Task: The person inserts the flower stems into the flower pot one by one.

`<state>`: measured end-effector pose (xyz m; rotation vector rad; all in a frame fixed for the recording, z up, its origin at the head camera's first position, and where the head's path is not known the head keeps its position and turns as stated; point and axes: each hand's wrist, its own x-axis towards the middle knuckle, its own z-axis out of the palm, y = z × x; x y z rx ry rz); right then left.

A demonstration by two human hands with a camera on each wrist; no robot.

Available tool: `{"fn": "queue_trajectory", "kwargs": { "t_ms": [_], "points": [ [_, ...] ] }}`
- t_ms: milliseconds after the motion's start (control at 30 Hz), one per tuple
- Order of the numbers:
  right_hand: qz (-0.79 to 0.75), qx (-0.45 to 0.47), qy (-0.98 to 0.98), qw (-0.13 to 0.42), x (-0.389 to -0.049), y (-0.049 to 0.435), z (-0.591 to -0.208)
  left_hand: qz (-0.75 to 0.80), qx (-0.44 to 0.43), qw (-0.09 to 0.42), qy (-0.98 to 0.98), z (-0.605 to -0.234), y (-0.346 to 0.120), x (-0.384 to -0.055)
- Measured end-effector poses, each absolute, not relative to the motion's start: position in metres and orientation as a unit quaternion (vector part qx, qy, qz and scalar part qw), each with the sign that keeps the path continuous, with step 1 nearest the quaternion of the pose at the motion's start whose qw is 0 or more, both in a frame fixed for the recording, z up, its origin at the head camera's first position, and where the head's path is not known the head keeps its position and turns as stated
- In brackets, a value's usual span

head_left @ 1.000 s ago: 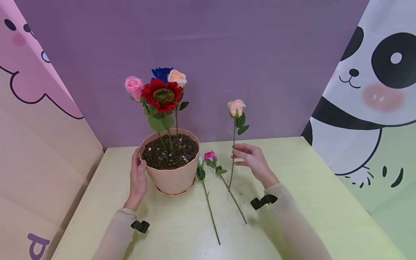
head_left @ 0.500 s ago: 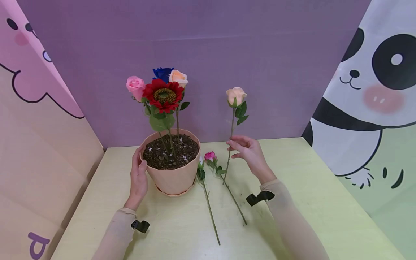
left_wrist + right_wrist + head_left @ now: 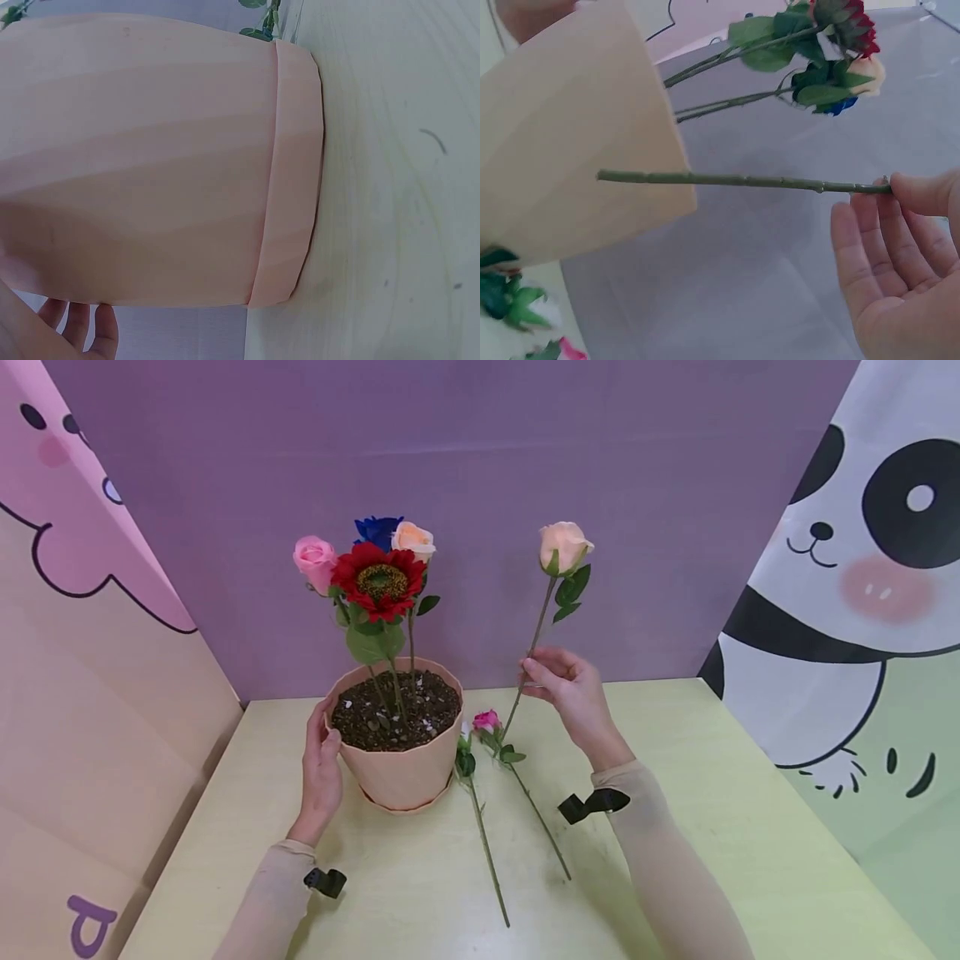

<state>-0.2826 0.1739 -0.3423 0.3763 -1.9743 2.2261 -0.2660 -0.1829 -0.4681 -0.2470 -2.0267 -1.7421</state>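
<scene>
My left hand [image 3: 321,777] holds the left side of a pale pink flowerpot [image 3: 397,777], thumb near its front rim; in the left wrist view, fingers [image 3: 105,330] meet the pot's wall. Dark soil [image 3: 360,718] fills it, with a red sunflower-like bloom [image 3: 381,581], a pink rose [image 3: 315,562], a blue rose [image 3: 377,531] and a peach rose [image 3: 413,540] standing in it. Right of the pot, my right hand [image 3: 573,693] pinches the stem of another pale peach rose [image 3: 566,547] between thumb and fingers. Its bare stem [image 3: 735,180] end points down, apart from the pot.
On the table [image 3: 420,885] lie a magenta rose [image 3: 487,722] and a white-tipped flower [image 3: 465,762], stems toward the front. A purple backdrop [image 3: 480,460] stands behind, with a panda panel [image 3: 810,693] at right and a pink cartoon panel [image 3: 90,527] at left.
My right hand has raised the peach rose; its stem has come up off the table area and its bloom now leans right. My left hand stays on the flowerpot.
</scene>
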Motion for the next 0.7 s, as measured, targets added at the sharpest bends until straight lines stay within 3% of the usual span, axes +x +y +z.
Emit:
{"fn": "queue_trajectory", "kwargs": {
  "t_ms": [467,700],
  "points": [
    [0.796,0.154,-0.575,0.113,-0.284,0.141,-0.31,-0.62,-0.086,0.222,-0.747,-0.463,-0.185,-0.264],
    [0.769,0.18,-0.598,0.139,-0.294,0.117,-0.31,-0.628,-0.067,0.189,-0.752,-0.46,-0.186,-0.262]
  ]
}}
